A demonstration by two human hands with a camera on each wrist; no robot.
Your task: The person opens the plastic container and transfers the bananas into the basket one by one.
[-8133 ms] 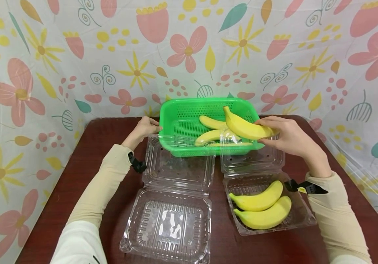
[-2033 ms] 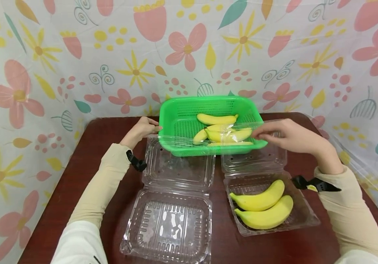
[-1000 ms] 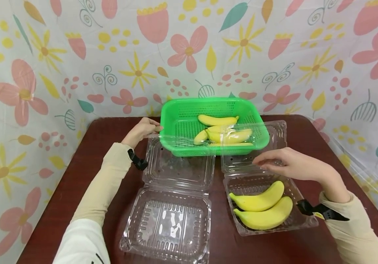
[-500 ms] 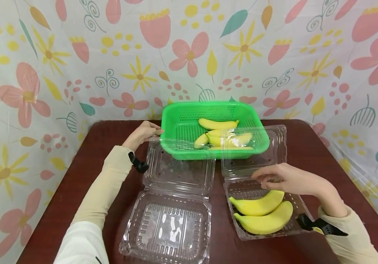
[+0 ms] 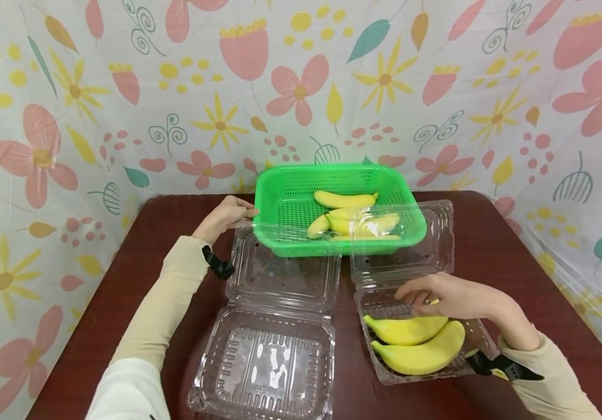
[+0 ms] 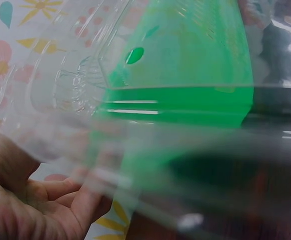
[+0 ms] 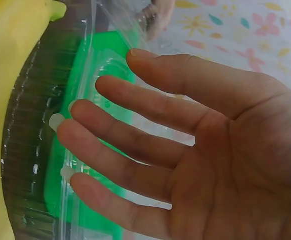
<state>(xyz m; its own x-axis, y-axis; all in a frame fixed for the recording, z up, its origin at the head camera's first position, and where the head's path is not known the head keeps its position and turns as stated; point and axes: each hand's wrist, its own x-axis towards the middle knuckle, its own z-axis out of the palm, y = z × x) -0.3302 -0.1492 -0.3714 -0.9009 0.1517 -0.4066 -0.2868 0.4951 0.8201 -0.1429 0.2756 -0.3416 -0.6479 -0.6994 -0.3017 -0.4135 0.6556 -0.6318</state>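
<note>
My left hand (image 5: 226,217) grips the left rim of the green plastic basket (image 5: 311,251) with its fingertips. In the left wrist view its fingers (image 6: 88,200) show partly through clear plastic. Several bananas (image 5: 345,200) lie in the basket, some seen through a raised clear lid. My right hand (image 5: 450,296) hovers over the right clear clamshell container (image 5: 380,303), its fingers relaxed and holding nothing. Two bananas (image 5: 416,350) lie side by side in that container, and the hand partly covers the upper one. The right wrist view shows the fingers spread beside a banana (image 7: 0,100).
A second clear clamshell container (image 5: 264,361) stands open at left with nothing in its tray. The lids of both containers (image 5: 285,274) lean back over the basket's front edge. A dark red table (image 5: 143,256) bears everything, with a floral cloth (image 5: 164,87) hanging behind.
My right hand has let go of a banana, which now lies in the basket. That hand has moved back toward me, over the right container. The left hand has stayed at the basket rim.
</note>
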